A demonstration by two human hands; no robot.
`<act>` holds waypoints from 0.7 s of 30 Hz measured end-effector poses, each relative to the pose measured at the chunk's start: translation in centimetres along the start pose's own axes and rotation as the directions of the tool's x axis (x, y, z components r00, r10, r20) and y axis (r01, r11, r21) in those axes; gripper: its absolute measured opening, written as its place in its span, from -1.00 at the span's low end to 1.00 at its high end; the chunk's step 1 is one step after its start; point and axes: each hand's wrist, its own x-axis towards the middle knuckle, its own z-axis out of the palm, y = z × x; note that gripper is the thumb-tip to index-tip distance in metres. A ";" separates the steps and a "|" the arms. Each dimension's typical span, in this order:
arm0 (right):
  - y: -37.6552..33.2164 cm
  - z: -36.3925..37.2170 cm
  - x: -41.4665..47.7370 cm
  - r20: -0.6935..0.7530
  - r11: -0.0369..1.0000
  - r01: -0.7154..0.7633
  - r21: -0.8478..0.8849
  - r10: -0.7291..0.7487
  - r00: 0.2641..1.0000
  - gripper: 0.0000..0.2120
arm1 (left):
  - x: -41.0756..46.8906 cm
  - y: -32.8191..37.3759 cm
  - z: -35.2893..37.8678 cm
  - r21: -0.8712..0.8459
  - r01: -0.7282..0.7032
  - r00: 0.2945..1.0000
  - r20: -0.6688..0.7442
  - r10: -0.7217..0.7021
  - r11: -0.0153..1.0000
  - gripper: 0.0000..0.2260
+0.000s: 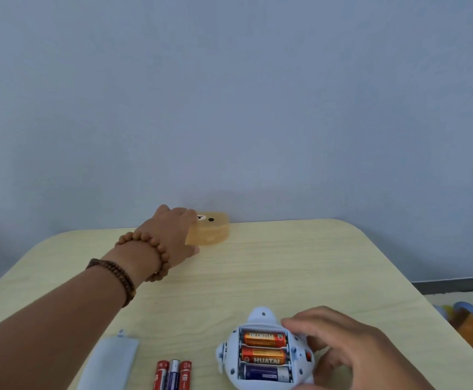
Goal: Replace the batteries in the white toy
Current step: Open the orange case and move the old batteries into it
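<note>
The white toy point(229, 358) lies upside down near the table's front edge, its battery bay open. Three batteries sit in the bay: two orange ones point(264, 347) and a dark blue one point(266, 372). My right hand point(342, 347) rests on the toy's right side and holds it. Left of the toy lie three loose batteries point(173, 375), two red and one blue. The pale battery cover point(111, 364) lies further left. My left hand point(170, 235) reaches to the far edge and grips a translucent orange bear-face box point(212, 230).
The light wooden table point(286, 263) stands against a plain blue-grey wall. Beaded bracelets circle my left wrist. Off the table's right side, on the floor, lie blurred coloured toys point(466, 316).
</note>
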 end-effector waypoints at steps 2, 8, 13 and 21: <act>-0.1 -0.1 0.0 0.021 1.000 0.000 -0.015 0.000 1.000 -0.48 | 0.0 -0.2 -0.1 -0.030 0.000 1.000 -0.019 -0.001 1.000 -0.62; -0.3 -0.4 -0.2 0.012 0.999 -0.001 -0.039 0.001 1.000 -0.48 | -0.8 0.0 0.1 -0.127 -0.039 0.998 -0.060 0.032 0.991 -0.63; -0.8 -0.9 -1.1 0.046 0.999 0.017 -0.028 -0.016 0.999 -0.43 | -3.3 1.2 0.1 -0.242 -0.107 0.993 -0.069 0.093 0.964 -0.59; -0.4 0.1 -1.4 0.056 0.995 0.054 -0.086 -0.049 0.997 -0.50 | -7.4 3.3 0.6 -0.338 -0.180 0.984 -0.066 0.168 0.924 -0.43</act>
